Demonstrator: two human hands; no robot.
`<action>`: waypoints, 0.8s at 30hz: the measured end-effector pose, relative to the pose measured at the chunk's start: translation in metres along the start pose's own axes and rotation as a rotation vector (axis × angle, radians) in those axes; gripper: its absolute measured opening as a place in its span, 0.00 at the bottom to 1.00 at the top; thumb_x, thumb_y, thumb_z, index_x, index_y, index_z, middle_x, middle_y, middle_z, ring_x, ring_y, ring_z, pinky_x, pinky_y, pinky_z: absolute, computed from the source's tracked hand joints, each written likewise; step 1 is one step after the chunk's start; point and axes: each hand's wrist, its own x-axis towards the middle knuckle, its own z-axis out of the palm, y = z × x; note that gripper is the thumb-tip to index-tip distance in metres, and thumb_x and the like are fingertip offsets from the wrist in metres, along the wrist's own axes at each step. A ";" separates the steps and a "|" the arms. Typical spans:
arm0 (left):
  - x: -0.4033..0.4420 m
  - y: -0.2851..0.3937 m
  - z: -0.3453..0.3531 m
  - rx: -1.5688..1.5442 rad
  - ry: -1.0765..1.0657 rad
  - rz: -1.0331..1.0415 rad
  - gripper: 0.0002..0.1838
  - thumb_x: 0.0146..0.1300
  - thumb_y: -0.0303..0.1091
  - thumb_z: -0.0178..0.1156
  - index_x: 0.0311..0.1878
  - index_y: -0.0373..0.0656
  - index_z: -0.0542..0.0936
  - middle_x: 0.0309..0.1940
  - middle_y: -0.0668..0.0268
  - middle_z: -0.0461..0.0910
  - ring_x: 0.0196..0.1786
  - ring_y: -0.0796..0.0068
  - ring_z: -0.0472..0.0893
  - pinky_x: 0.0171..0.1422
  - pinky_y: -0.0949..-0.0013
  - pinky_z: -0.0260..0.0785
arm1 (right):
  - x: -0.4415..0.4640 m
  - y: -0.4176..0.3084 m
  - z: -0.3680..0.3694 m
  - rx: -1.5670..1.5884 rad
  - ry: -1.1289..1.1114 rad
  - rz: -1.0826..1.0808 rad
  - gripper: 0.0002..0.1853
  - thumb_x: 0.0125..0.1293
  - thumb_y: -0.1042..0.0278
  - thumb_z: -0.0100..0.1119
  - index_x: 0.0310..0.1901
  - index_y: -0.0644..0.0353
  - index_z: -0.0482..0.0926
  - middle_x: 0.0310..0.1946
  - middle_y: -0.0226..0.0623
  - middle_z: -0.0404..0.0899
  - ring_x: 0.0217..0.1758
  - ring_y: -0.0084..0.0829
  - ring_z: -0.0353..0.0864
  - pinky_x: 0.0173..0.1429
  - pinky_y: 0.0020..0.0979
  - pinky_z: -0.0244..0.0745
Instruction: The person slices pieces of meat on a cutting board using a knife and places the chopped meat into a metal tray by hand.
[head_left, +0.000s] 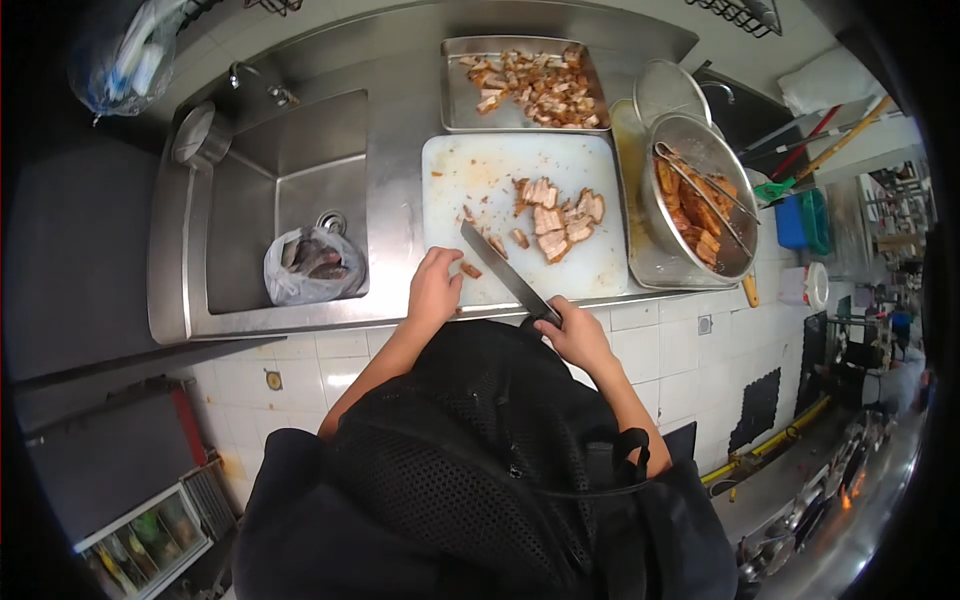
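Note:
My right hand (577,333) is wrapped round the handle of a kitchen knife (505,277), whose blade points up and left across the white cutting board (465,165). At the board's lower left edge, my left hand (436,288) has its fingers slightly bent and holds nothing visible. A small scrap of meat (470,270) lies beside its fingertips. Another strip of meat (497,246) lies against the blade. To the right of the blade are sliced chunks of browned roast pork (553,222). Crumbs and grease dot the board.
Behind the board, a metal tray (455,105) holds cut pork pieces. On the right, a metal bowl (742,205) contains larger browned pieces with tongs (705,195) across it. A sink (240,220) on the left holds a filled plastic bag (285,285).

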 end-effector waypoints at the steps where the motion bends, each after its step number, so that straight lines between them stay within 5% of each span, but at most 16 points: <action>1: 0.001 0.001 -0.001 0.086 -0.031 0.113 0.21 0.58 0.20 0.69 0.56 0.39 0.84 0.52 0.56 0.81 0.52 0.53 0.83 0.57 0.57 0.78 | 0.001 0.002 -0.003 0.013 0.010 0.010 0.19 0.71 0.54 0.69 0.51 0.59 0.78 0.32 0.53 0.87 0.42 0.60 0.87 0.47 0.54 0.79; 2: 0.002 0.002 -0.001 0.098 -0.092 0.122 0.21 0.59 0.19 0.68 0.57 0.40 0.84 0.55 0.56 0.79 0.59 0.49 0.79 0.63 0.53 0.75 | 0.004 0.003 -0.006 0.009 0.019 0.039 0.18 0.70 0.56 0.69 0.50 0.60 0.78 0.32 0.54 0.87 0.43 0.60 0.87 0.47 0.55 0.79; 7: 0.010 -0.001 0.001 0.155 -0.165 0.154 0.18 0.59 0.21 0.68 0.53 0.41 0.84 0.54 0.57 0.79 0.59 0.48 0.78 0.65 0.53 0.73 | 0.020 -0.003 -0.004 -0.022 0.137 0.033 0.17 0.70 0.62 0.67 0.55 0.57 0.77 0.35 0.54 0.87 0.42 0.62 0.86 0.48 0.58 0.80; 12: 0.011 -0.003 -0.006 0.205 -0.170 0.157 0.14 0.59 0.23 0.70 0.49 0.41 0.84 0.51 0.58 0.79 0.57 0.48 0.78 0.62 0.53 0.73 | 0.023 -0.031 0.016 -0.042 0.176 -0.136 0.33 0.67 0.70 0.64 0.74 0.50 0.69 0.54 0.55 0.77 0.48 0.60 0.85 0.54 0.55 0.82; 15: 0.007 -0.011 -0.010 0.156 -0.068 0.126 0.11 0.60 0.24 0.70 0.45 0.38 0.84 0.47 0.57 0.81 0.52 0.49 0.81 0.58 0.53 0.76 | 0.030 -0.033 0.025 -0.052 0.176 -0.138 0.35 0.64 0.72 0.68 0.74 0.50 0.71 0.54 0.51 0.74 0.52 0.59 0.83 0.54 0.54 0.81; 18: 0.003 -0.022 -0.021 -0.057 0.022 -0.058 0.10 0.62 0.25 0.71 0.46 0.38 0.84 0.41 0.57 0.84 0.44 0.57 0.85 0.53 0.58 0.78 | 0.038 -0.018 0.034 -0.066 0.243 -0.145 0.36 0.62 0.73 0.69 0.73 0.51 0.72 0.54 0.48 0.75 0.55 0.57 0.81 0.57 0.53 0.80; 20: 0.000 -0.045 -0.024 -0.306 0.100 -0.326 0.10 0.62 0.26 0.71 0.45 0.37 0.84 0.38 0.61 0.87 0.42 0.71 0.85 0.51 0.66 0.78 | 0.039 -0.011 0.036 -0.090 0.252 -0.159 0.35 0.62 0.73 0.70 0.73 0.52 0.73 0.54 0.48 0.75 0.57 0.56 0.81 0.58 0.52 0.80; 24: -0.019 -0.085 -0.044 -0.607 0.280 -0.514 0.07 0.65 0.24 0.69 0.45 0.37 0.84 0.38 0.65 0.86 0.41 0.73 0.85 0.48 0.68 0.78 | 0.046 -0.006 0.030 -0.169 0.213 -0.157 0.35 0.61 0.72 0.71 0.72 0.52 0.74 0.53 0.46 0.78 0.59 0.53 0.80 0.60 0.51 0.79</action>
